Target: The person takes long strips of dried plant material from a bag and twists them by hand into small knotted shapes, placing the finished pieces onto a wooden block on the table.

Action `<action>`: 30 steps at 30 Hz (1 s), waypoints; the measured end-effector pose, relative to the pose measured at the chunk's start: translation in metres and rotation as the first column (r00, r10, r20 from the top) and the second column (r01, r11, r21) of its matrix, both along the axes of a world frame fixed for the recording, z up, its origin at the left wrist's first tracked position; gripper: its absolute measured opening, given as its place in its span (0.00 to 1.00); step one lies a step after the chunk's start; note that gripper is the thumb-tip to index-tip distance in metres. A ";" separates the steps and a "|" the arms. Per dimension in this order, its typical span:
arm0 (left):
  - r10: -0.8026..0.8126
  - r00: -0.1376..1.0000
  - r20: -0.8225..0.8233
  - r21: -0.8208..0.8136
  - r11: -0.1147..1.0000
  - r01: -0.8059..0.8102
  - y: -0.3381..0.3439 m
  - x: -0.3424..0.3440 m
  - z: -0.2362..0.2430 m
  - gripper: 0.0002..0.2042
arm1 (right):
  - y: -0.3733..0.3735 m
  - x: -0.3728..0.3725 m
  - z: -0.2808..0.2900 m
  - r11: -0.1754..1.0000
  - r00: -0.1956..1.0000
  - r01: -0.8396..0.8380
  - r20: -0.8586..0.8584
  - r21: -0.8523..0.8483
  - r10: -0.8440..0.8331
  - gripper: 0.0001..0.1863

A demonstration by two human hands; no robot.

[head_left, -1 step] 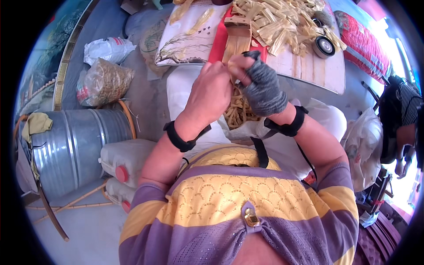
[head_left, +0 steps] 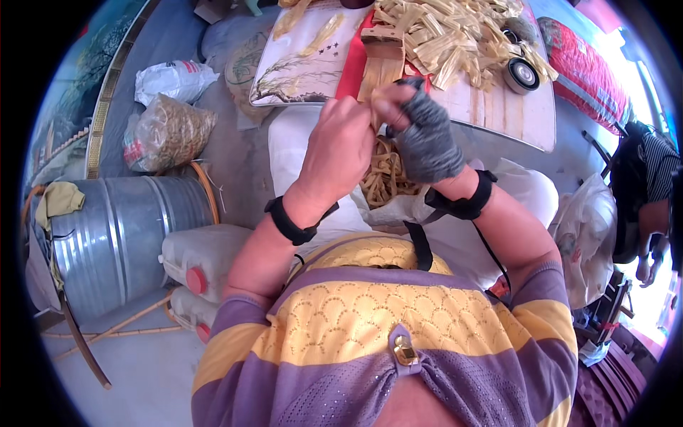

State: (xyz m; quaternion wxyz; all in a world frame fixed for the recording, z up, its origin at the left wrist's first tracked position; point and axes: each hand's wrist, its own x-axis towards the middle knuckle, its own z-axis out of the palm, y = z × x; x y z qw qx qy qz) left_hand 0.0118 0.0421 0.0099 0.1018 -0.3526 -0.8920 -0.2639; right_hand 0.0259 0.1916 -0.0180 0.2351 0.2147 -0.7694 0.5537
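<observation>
My left hand (head_left: 338,146) is bare, with a black band at the wrist. Its fingers are closed, knuckles up. Against it works my right hand (head_left: 425,139), in a grey fingerless glove, thumb and fingers pinched together. Between the two hands shows a narrow pale-yellow strip (head_left: 376,119), mostly hidden by the fingers. Below them, an open white bag in my lap holds many knotted yellowish strips (head_left: 388,174). Just past my fingertips, a wooden block (head_left: 383,41) stands by a flat yellowish piece (head_left: 380,75) on a red cloth (head_left: 348,82).
A pile of flat, dry yellowish strips (head_left: 455,43) covers the right of the low table (head_left: 512,117), beside a round black-rimmed object (head_left: 523,75). At left stand a metal drum (head_left: 128,235), plastic jugs (head_left: 206,252) and a filled clear bag (head_left: 171,132). A red sack (head_left: 587,78) lies at right.
The fingers of my right hand have shifted slightly to the right and turned a little. My left hand stays nearly in place.
</observation>
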 end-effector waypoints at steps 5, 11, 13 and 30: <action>0.107 0.988 -0.112 0.427 0.903 -0.049 0.007 0.002 -0.004 0.10 | 0.001 -0.005 0.010 0.723 0.659 0.209 0.641 -0.659 0.393 0.13; 0.053 0.969 -0.242 0.394 0.918 0.048 0.005 -0.006 -0.013 0.09 | -0.001 0.000 0.002 0.821 0.712 0.045 0.595 -0.569 0.372 0.14; 0.056 0.977 -0.204 0.404 0.914 0.032 0.004 -0.011 -0.018 0.08 | -0.004 0.003 0.001 0.886 0.793 -0.020 0.533 -0.462 0.296 0.14; -0.104 0.954 0.281 0.508 0.860 -0.056 -0.011 -0.003 -0.014 0.08 | 0.010 -0.007 0.010 0.979 0.833 -0.104 0.522 -0.176 0.182 0.14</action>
